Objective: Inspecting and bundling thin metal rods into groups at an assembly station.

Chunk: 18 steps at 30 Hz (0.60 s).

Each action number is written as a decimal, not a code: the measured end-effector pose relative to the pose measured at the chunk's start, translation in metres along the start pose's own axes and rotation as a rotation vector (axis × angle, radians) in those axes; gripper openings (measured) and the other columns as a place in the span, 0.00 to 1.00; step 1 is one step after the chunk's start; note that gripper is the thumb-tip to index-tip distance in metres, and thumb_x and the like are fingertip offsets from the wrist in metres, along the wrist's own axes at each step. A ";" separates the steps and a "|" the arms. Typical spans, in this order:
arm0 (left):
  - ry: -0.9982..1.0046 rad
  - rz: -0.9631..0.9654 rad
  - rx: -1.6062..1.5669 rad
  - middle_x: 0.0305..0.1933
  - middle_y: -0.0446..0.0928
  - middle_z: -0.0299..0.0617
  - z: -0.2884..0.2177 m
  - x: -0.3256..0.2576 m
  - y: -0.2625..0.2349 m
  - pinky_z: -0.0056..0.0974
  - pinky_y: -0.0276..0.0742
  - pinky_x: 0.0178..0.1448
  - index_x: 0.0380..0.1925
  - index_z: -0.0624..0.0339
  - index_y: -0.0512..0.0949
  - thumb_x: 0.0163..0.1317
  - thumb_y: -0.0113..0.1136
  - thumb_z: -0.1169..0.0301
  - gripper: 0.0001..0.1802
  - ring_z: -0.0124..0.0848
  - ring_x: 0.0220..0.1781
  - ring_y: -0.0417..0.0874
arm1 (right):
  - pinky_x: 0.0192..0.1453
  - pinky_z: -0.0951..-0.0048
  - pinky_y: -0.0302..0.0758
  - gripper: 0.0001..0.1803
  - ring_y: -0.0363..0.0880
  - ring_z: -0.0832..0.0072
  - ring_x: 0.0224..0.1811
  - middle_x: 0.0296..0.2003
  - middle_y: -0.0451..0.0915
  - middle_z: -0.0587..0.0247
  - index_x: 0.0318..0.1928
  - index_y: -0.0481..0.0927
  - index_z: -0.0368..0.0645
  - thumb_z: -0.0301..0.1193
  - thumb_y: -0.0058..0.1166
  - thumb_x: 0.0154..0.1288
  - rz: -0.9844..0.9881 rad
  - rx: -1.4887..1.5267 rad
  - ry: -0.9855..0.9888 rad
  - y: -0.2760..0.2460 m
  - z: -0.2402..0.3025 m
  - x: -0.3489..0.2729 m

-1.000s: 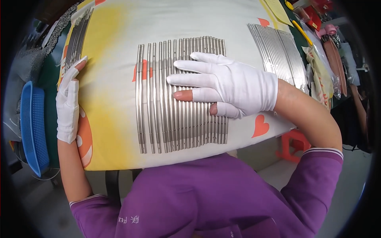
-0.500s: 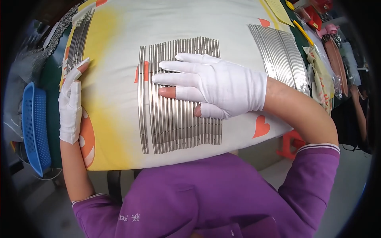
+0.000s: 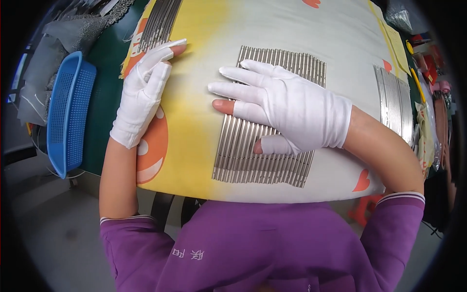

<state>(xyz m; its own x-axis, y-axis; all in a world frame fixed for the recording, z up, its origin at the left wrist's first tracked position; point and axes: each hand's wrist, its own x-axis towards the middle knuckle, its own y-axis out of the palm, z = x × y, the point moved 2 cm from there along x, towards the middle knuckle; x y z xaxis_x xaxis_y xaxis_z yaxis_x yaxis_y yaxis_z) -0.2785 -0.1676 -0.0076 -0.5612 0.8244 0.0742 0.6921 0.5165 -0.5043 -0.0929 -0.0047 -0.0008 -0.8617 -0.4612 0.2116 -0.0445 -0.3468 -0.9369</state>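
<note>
Thin silvery metal rods [image 3: 262,146] lie side by side in one flat block on the cloth. My right hand [image 3: 292,104], in a white glove with bare thumb tip and one bare fingertip, lies across them. Its fingers are spread and point left, past the block's left edge; the palm hides the rods' middle. At the left, my gloved left hand [image 3: 143,92] rests on the cloth's yellow border, thumb and forefinger stretched out and the other fingers partly hidden. Just beyond its fingertips is a second bunch of darker-looking rods [image 3: 160,24].
A printed white and yellow cloth [image 3: 194,160] covers the work surface. A third row of rods [image 3: 394,102] lies at the right. Left stands a blue perforated basket [image 3: 73,117] near clear plastic bags [image 3: 73,36]. A yellow paper [image 3: 400,53] and assorted tools line the right edge.
The separate rods at the block's left side now lie against the others, and the block slants differently. My left hand has turned slightly. The whole view has shifted, moving the scene rightward.
</note>
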 end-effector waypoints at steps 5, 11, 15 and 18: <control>0.168 0.029 -0.040 0.57 0.76 0.43 0.007 0.003 -0.002 0.36 0.63 0.67 0.51 0.64 0.77 0.69 0.47 0.71 0.16 0.34 0.61 0.73 | 0.71 0.58 0.58 0.34 0.62 0.56 0.67 0.60 0.69 0.53 0.59 0.71 0.39 0.42 0.62 0.54 -0.040 -0.006 -0.032 0.005 0.000 0.024; 0.248 0.057 -0.019 0.56 0.77 0.45 0.009 0.006 -0.001 0.37 0.66 0.65 0.50 0.64 0.76 0.68 0.47 0.72 0.15 0.37 0.59 0.74 | 0.71 0.59 0.58 0.33 0.62 0.58 0.67 0.60 0.69 0.52 0.59 0.72 0.39 0.44 0.59 0.56 -0.089 -0.038 -0.061 0.012 -0.004 0.045; 0.195 0.048 -0.046 0.56 0.77 0.44 0.006 0.003 0.001 0.35 0.68 0.62 0.50 0.63 0.76 0.68 0.46 0.72 0.15 0.35 0.58 0.75 | 0.74 0.54 0.54 0.42 0.57 0.53 0.70 0.66 0.62 0.50 0.63 0.67 0.39 0.41 0.66 0.47 -0.009 -0.015 -0.042 0.011 -0.004 0.050; 0.153 0.045 -0.035 0.57 0.77 0.43 0.005 0.003 0.000 0.33 0.70 0.59 0.51 0.62 0.76 0.69 0.46 0.72 0.15 0.33 0.57 0.76 | 0.74 0.54 0.54 0.41 0.58 0.53 0.70 0.66 0.62 0.50 0.63 0.67 0.39 0.41 0.65 0.48 -0.045 -0.002 -0.050 0.014 -0.005 0.047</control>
<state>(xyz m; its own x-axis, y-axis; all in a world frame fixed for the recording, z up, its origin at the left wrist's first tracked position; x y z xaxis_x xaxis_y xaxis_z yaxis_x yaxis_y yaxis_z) -0.2827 -0.1658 -0.0122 -0.4553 0.8712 0.1836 0.7318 0.4836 -0.4801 -0.1371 -0.0269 -0.0053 -0.8325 -0.4852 0.2675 -0.0837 -0.3670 -0.9264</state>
